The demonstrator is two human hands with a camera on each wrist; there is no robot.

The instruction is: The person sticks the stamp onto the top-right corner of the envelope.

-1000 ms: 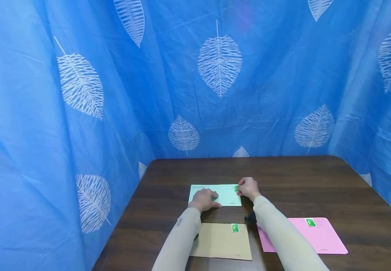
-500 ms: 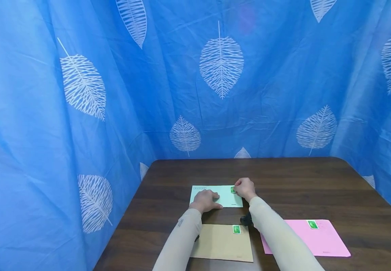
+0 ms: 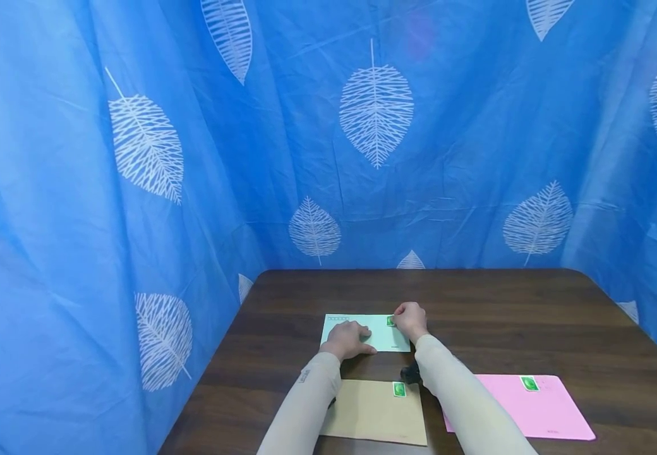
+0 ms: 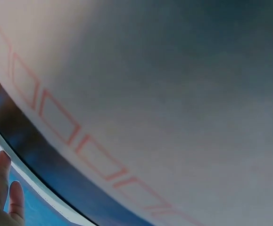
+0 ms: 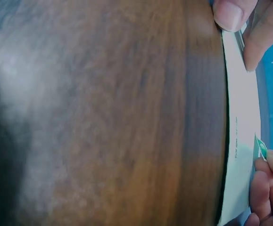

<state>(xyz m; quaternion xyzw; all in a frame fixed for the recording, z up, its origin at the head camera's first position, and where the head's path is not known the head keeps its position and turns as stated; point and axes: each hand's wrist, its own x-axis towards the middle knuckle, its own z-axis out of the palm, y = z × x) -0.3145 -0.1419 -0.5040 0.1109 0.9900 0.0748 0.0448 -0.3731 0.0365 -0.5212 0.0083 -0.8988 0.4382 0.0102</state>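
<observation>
A mint-green envelope [image 3: 382,340] lies toward the middle of the table. My left hand [image 3: 347,339] rests on its left part, fingers and thumb spread along the near edge. In the left wrist view, a row of red printed boxes runs along the envelope [image 4: 174,117], with fingertips [image 4: 2,176] at the lower left. My right hand [image 3: 411,320] pinches a small green stamp [image 3: 390,321] at the envelope's upper right corner. Seen from the right wrist, the stamp [image 5: 261,147] stands tilted between thumb and finger, close over the paper.
Nearer to me lies a tan envelope [image 3: 376,414] bearing a green stamp [image 3: 399,389]. To the right is a pink envelope [image 3: 539,411], also stamped, partly under the right sleeve [image 3: 459,395]. A blue leaf-patterned curtain [image 3: 448,158] surrounds the dark wooden table [image 3: 493,322].
My right hand has shifted left with the stamp, from the envelope's right edge further over its corner. The left hand stays in place. The whole view has drifted slightly down and right.
</observation>
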